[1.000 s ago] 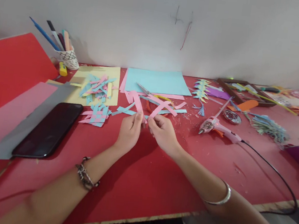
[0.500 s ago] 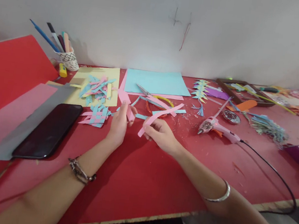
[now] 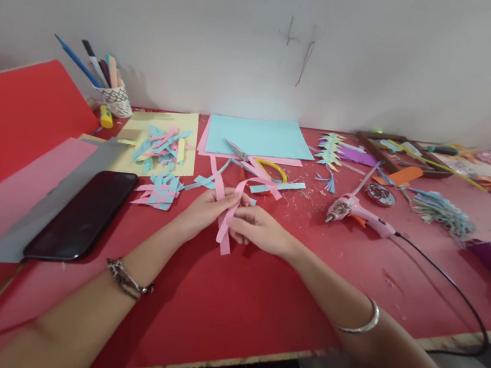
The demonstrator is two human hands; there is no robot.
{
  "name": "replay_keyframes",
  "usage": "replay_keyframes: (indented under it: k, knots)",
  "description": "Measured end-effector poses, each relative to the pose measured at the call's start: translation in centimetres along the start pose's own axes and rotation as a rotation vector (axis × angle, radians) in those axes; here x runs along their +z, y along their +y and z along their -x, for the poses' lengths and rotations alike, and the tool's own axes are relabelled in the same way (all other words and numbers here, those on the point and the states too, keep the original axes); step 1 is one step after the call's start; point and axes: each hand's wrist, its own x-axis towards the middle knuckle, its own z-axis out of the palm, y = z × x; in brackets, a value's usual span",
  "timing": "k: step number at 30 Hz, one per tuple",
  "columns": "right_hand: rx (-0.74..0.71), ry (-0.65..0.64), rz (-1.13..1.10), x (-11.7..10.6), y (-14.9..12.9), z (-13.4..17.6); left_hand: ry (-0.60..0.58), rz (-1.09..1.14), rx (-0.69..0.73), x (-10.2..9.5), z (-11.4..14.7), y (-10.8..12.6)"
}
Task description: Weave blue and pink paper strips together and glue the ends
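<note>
Count: two hands, both yours, meeting at table centre. Your left hand (image 3: 204,210) and right hand (image 3: 254,228) are both closed in a pinch on the same bundle of long pink paper strips (image 3: 225,217); I make out two strips for certain, perhaps three (they overlap, so the exact count is unclear). The strips cross between your fingertips, lower ends hanging down onto the red tabletop (image 3: 221,301), upper ends arching back toward the loose pile behind.

One bracelet on each wrist: a dark beaded band (image 3: 126,280) on the left, a plain silver bangle (image 3: 360,324) on the right.

Around the work:
- One pair of scissors with yellow and orange handles (image 3: 255,164), just behind the strips, partly covered by loose pink and blue strips.
- One woven pink-and-blue paper square (image 3: 158,189), near your left hand, not touching it.
- One pale yellow sheet (image 3: 190,125) bearing a heap of cut blue and pink scraps.
- One light blue paper sheet (image 3: 258,134) by the wall.
- One black phone (image 3: 83,214), face up, well left.
- One pink glue gun (image 3: 357,211) to the right, black cord trailing off the table edge.
- One white patterned cup of pens (image 3: 116,97) at the back left.

Nothing lies between the hands and the near edge.
</note>
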Motion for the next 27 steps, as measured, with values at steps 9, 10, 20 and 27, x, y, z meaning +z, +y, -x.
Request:
replay_keyframes:
  k: [9, 10, 20, 27]
  knots:
    - [0.192, 0.606, -0.277, -0.9, 0.5, -1.1, 0.113, -0.08, 0.067, -1.0, -0.3, 0.1]
    - [0.203, 0.617, -0.288, -1.0, 0.5, -1.2, 0.068, -0.113, 0.054, -0.9, -0.2, 0.2]
    - [-0.09, 0.521, 0.089, -0.3, 0.3, -0.5, 0.584, -0.951, -0.049, -3.9, 0.1, 2.1]
    - [-0.168, 0.435, -0.004, -0.1, 0.6, -0.5, 0.774, -1.123, 0.159, -4.0, 1.7, 4.6]
